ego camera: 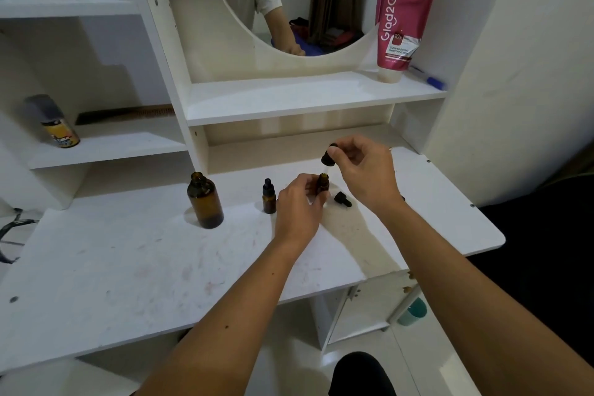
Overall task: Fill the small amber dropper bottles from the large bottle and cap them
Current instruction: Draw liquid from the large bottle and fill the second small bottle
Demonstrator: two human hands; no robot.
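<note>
your left hand (297, 202) is wrapped around the body of a small open amber glass dropper bottle (323, 182), pinning it upright on the white, faintly stained laminate tabletop (128, 254). your right hand (363, 167) hangs just above that bottle's mouth, thumb and forefinger pinching a black dropper cap with a rubber bulb (328, 156); a thin clear pipette seems to hang below it, but it is too faint to be sure.

taking the held bottle as the landmark: just to its left stands a second small amber dropper bottle with its black cap already on (269, 196). further left, well apart, is the large round-shouldered amber glass bottle, uncapped (204, 199), with what looks like only a low pool of liquid at the bottom. just to the landmark's right, a spare black dropper cap (342, 199) lies on its side on the tabletop.

expect the small bottle to be light, rigid and smooth, so it will tip or skate easily; gripping low round the cylinder, as you are, is the sound hold. the glass is breakable, and the pipette more so: guide it straight down the narrow neck rather than letting it knock the rim. hold the cap by its hard ribbed collar, not the soft bulb, which would squash and give poor purchase for twisting. the large bottle will likely be heavier and slick; take it round the straight wall.
</note>
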